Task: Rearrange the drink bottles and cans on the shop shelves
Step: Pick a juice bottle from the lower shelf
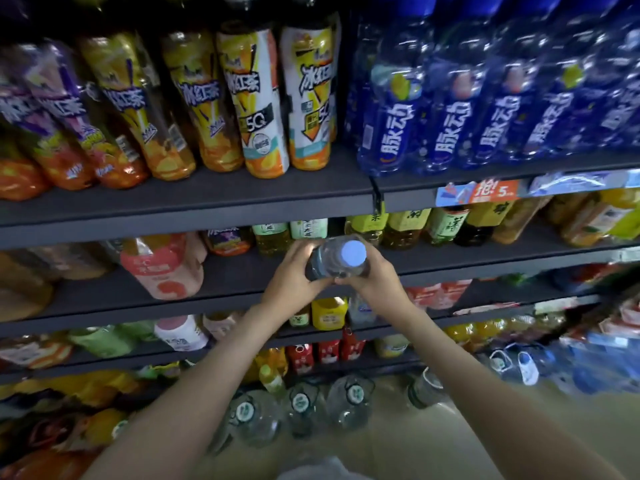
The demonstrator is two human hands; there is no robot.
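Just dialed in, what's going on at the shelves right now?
A person holds a clear bottle in a two-handed grip, left hand and right hand curled round its sides, its pale cap towards the camera. It sits level with the second shelf, in front of a bare stretch between the pink bottle and the green tea bottles. It looks not yet set down.

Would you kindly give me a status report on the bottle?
Holding clear bottle: left grip, right grip; blue cap toward camera. Bottle in front of dark shelf edge. No obstruction seen.
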